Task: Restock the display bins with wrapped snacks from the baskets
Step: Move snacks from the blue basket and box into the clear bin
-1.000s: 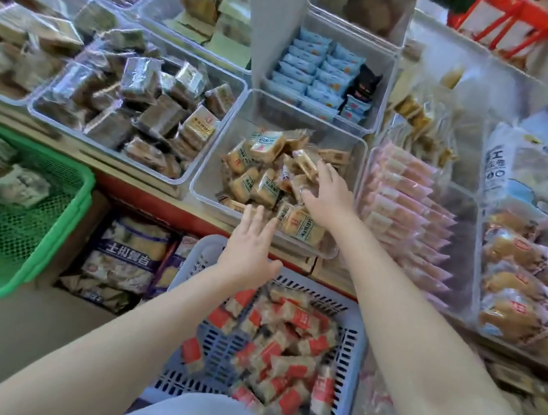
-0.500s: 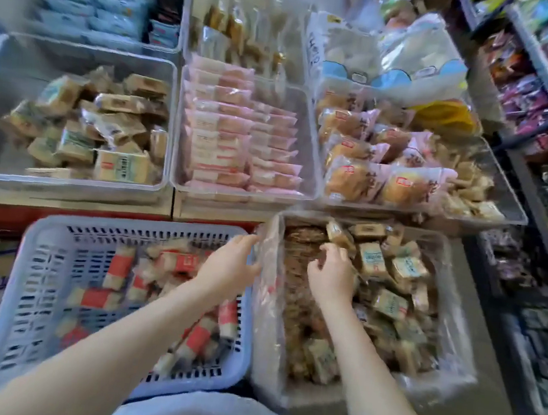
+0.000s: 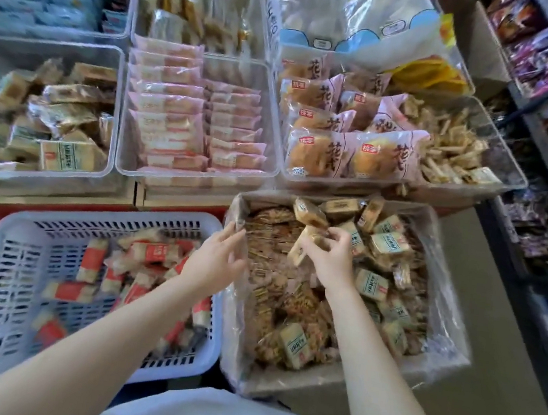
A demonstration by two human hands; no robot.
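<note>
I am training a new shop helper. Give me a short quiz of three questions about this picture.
1. True or false: the right hand grips a wrapped snack.
2. Which container is the left hand touching: A) the blue basket, B) the plastic-lined box, C) the bread bin?
3. Fill in: the snacks in the blue basket have ___ and white wrappers.

Key: 1 true; 2 B; 3 red.
</note>
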